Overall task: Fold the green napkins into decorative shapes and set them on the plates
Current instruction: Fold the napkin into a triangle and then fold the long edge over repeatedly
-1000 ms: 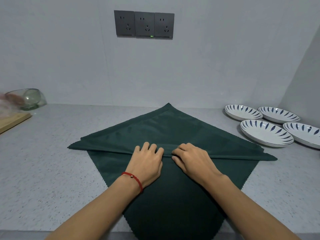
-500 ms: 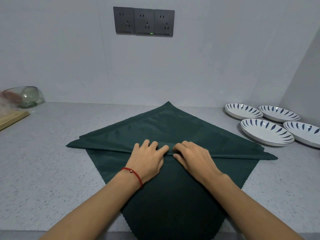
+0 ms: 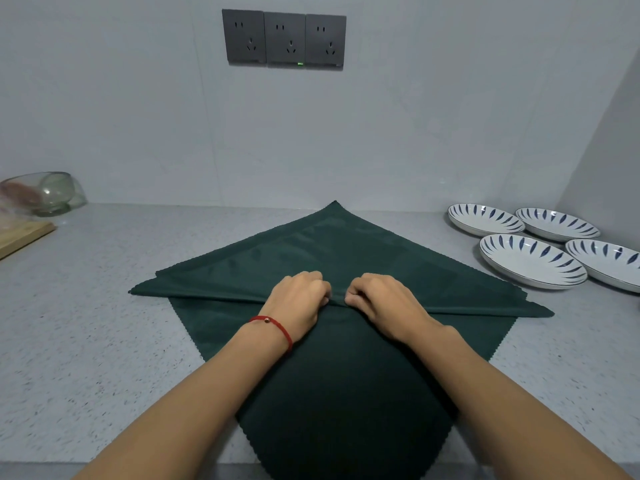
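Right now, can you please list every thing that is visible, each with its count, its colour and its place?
napkin: one, dark green, spread on the counter in the middle, with a folded ridge across it
plates: four, white with dark blue leaf marks, on the counter at far right, all without napkins
counter: one, speckled light grey, under everything
wall sockets: three, dark grey, in a row high on the wall
glass bowl: one, clear greenish, far left by the wall
wooden board: one, light brown, at left edge
bracelet: one, red cord, on left wrist
left hand: one, grip pinches the ridge
right hand: one, grip pinches the ridge beside it
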Motion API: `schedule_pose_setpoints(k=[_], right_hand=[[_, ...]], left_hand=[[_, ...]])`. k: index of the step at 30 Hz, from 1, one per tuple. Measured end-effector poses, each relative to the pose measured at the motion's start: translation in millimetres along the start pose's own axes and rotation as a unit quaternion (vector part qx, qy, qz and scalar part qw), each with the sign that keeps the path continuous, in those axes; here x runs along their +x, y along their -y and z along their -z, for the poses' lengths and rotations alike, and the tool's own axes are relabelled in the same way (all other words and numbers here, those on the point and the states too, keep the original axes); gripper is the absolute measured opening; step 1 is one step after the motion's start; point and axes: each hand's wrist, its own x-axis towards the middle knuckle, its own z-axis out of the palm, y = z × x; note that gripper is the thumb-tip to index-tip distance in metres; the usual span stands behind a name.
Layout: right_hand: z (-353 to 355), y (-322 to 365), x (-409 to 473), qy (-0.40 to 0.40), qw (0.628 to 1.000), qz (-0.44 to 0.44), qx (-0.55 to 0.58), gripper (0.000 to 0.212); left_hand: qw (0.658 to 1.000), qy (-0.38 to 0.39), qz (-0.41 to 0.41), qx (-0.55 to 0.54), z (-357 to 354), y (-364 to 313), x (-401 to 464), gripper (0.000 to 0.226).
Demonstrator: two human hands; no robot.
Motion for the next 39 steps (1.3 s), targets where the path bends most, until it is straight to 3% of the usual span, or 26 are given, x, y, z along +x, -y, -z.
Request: schedule_pose_setpoints(k=[12, 17, 20, 26, 33, 39], right_hand=[[7, -3, 8, 0.018, 0.997, -0.014, 0.076, 0.009], [7, -1, 3, 0.011, 0.999, 0.043, -0.010, 0.007], [8, 1, 1, 0.016, 0.995, 0.080, -0.060, 0.017], [3, 0, 6, 0.015, 0.997, 0.070, -0.031, 0.016], [10, -7, 23, 0.075, 0.997, 0.003, 0.033, 0.021], [16, 0, 15, 0.030, 0.994, 0.081, -0.073, 0.015]], left_hand=[[0.999, 0.006, 0.004, -0.041, 7, -4, 7, 0.005], [0.999, 0.012, -0.025, -0.020, 7, -3, 6, 0.012], [0.999, 0.019, -0.043, -0.004, 6, -1, 5, 0.014], [0.999, 0.021, -0.036, -0.004, 2, -6, 13, 0.015], [0.997, 0.059, -0.010, -0.045, 5, -7, 22, 0.022], [0.990, 0.086, 0.019, -0.109, 16, -2, 29, 0.014]])
